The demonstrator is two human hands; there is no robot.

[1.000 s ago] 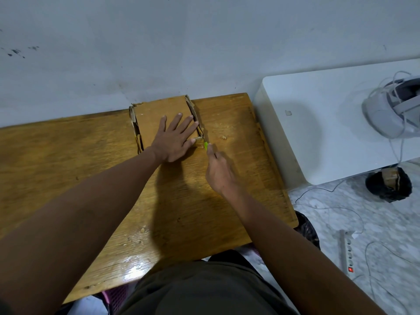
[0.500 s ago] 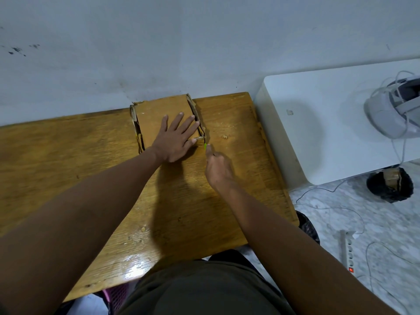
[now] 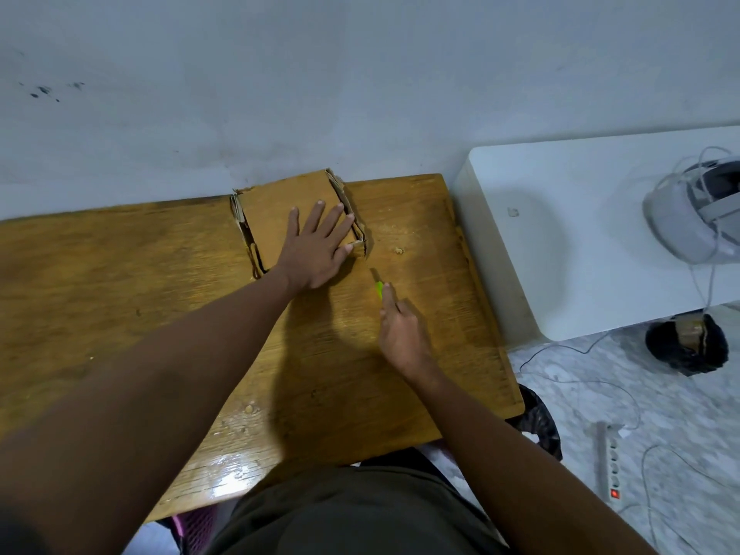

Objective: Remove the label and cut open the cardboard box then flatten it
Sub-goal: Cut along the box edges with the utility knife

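Pressing flat on the cardboard box [image 3: 280,210], the left hand [image 3: 318,250] has its fingers straight and spread over the brown top panel. That box sits at the far edge of the wooden table [image 3: 120,282], right against the wall, looking pretty squashed, with ragged, torn side edges showing layered flaps. Just beside its near right corner, the right hand [image 3: 402,334] grips a green-handled cutter [image 3: 377,283], blade pointing toward the box but not touching it.
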